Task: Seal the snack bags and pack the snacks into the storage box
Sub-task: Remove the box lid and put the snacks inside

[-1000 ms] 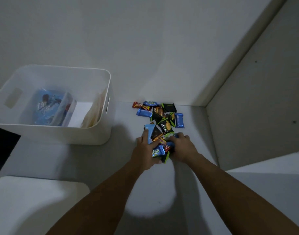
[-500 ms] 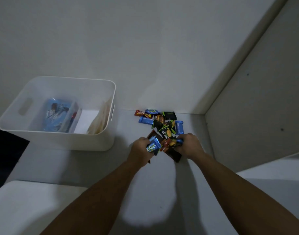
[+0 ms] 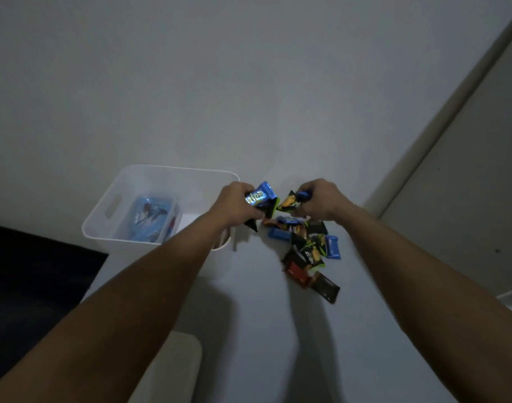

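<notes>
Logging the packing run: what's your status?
Left hand and right hand each shut on snack packets, lifted. Loose snack pile on table. Storage box left, open, path clear.

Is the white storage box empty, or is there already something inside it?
Not empty. Inside the white storage box, a blue snack bag leans near its middle. The left forearm hides the right part.

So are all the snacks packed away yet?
Not yet. One blue snack bag already sits in the white storage box. The left hand and right hand each hold a few small packets. A pile of packets is left on the table.
</notes>
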